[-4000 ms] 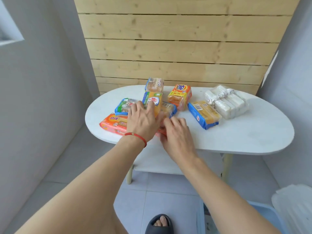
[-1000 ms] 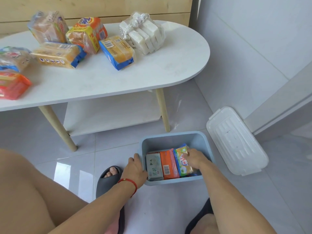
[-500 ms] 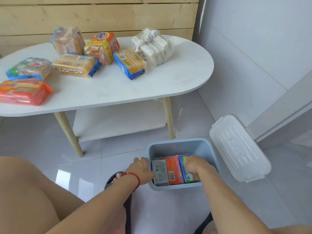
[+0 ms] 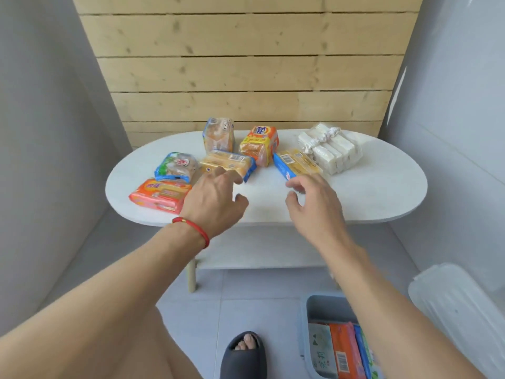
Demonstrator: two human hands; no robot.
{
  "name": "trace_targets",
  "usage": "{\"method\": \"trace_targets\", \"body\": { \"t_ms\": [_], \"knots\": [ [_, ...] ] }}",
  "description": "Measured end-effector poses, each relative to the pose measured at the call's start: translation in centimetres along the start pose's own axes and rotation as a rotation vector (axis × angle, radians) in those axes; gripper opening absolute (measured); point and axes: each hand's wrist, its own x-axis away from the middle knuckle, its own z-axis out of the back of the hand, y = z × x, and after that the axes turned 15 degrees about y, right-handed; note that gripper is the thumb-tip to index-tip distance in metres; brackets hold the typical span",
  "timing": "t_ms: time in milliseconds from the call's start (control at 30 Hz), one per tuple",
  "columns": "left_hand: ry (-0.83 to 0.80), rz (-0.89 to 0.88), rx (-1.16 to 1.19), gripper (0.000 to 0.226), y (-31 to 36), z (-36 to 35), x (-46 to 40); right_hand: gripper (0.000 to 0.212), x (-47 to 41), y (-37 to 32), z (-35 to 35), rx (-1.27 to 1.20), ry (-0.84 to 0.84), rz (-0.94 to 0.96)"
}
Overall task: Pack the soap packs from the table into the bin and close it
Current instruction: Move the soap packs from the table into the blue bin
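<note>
Both hands empty, fingers spread: left hand [image 4: 211, 198] above the yellow soap pack [image 4: 228, 164], right hand [image 4: 314, 203] near the blue-edged soap pack [image 4: 296, 164] on the table [image 4: 382, 187]. Film-wrapped bars, probably dense and slippery; grip across the long sides. Bin [image 4: 322, 307] on the floor, partly filled.

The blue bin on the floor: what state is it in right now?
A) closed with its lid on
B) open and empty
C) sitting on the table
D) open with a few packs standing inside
D: the bin is open on the floor, packs upright inside, lid beside it.
</note>
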Motion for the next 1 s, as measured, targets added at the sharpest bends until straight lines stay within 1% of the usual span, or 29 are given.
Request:
{"method": "trace_targets", "body": {
  "t_ms": [67, 100, 133, 167, 200, 233, 300, 367, 400, 467, 500, 567, 633, 667, 700, 767, 833, 867, 900, 933, 967, 1000],
  "knots": [
    [-0.054, -0.025, -0.025, 0.056, -1.7, -0.9, -1.0, 0.053, -2.5, 0.5, -1.7, 0.225, -0.115, 0.089],
    [-0.082, -0.041, -0.018, 0.063, -2.1, -1.7, -1.4, 0.061, -3.1, 1.0, -2.3, 0.318, -0.19, 0.098],
    [-0.106, -0.05, -0.011, 0.068, -2.3, -2.5, -1.8, 0.065, -3.3, 1.3, -2.9, 0.384, -0.246, 0.1],
    [-0.13, -0.051, -0.018, 0.073, -2.4, -3.3, -2.3, 0.065, -3.1, 1.8, -3.3, 0.423, -0.265, 0.108],
    [-0.156, -0.041, -0.054, 0.077, -2.4, -4.2, -2.7, 0.061, -2.7, 2.2, -3.6, 0.437, -0.248, 0.125],
    [-0.191, -0.015, -0.101, 0.081, -2.3, -5.0, -2.8, 0.055, -2.2, 2.4, -3.7, 0.442, -0.197, 0.148],
    [-0.224, 0.037, -0.175, 0.083, -1.9, -6.1, -3.1, 0.035, -1.9, 2.6, -3.2, 0.435, -0.049, 0.196],
    [-0.186, 0.005, -0.243, 0.073, -1.0, -6.1, -3.3, 0.019, -2.0, 2.7, -2.1, 0.36, 0.069, 0.172],
    [-0.16, -0.036, -0.272, 0.066, -0.5, -5.8, -3.5, 0.016, -2.1, 2.8, -1.5, 0.307, 0.086, 0.123],
    [-0.152, -0.117, -0.257, 0.054, 0.1, -4.9, -3.8, 0.022, -2.3, 3.2, -0.2, 0.22, 0.02, -0.031],
    [-0.158, -0.157, -0.218, 0.049, 0.3, -4.5, -3.7, 0.03, -2.5, 3.4, 0.4, 0.197, -0.047, -0.123],
    [-0.182, -0.232, -0.114, 0.044, 0.6, -4.3, -3.3, 0.058, -3.3, 3.6, 2.0, 0.202, -0.215, -0.307],
    [-0.218, -0.271, -0.015, 0.047, 1.0, -4.1, -2.3, 0.08, -4.1, 3.8, 3.8, 0.256, -0.347, -0.42],
    [-0.225, -0.284, 0.018, 0.051, 1.3, -4.2, -1.6, 0.084, -4.2, 4.0, 4.7, 0.284, -0.393, -0.461],
    [-0.22, -0.293, 0.033, 0.054, 1.6, -4.0, -1.2, 0.082, -4.5, 4.1, 5.3, 0.3, -0.434, -0.495],
    [-0.15, -0.344, 0.043, 0.056, 2.8, -4.0, 0.3, 0.067, -4.4, 4.4, 6.5, 0.279, -0.487, -0.557],
    [-0.014, -0.414, 0.092, 0.049, 4.6, -3.8, 2.5, 0.049, -3.5, 4.5, 7.1, 0.245, -0.488, -0.563],
    [0.039, -0.434, 0.142, 0.042, 5.5, -4.0, 3.8, 0.044, -3.0, 4.6, 7.5, 0.233, -0.48, -0.552],
    [0.05, -0.439, 0.197, 0.035, 6.5, -4.4, 5.4, 0.041, -2.3, 4.8, 8.1, 0.221, -0.473, -0.546],
    [0.013, -0.427, 0.236, 0.029, 7.2, -4.9, 7.2, 0.043, -1.7, 5.2, 8.7, 0.208, -0.477, -0.545],
    [-0.067, -0.405, 0.247, 0.025, 7.8, -5.8, 9.2, 0.049, -0.8, 5.7, 9.5, 0.192, -0.496, -0.552],
    [-0.18, -0.37, 0.217, 0.023, 8.2, -6.8, 11.1, 0.059, 0.2, 6.4, 10.3, 0.178, -0.524, -0.559]
  ]
}}
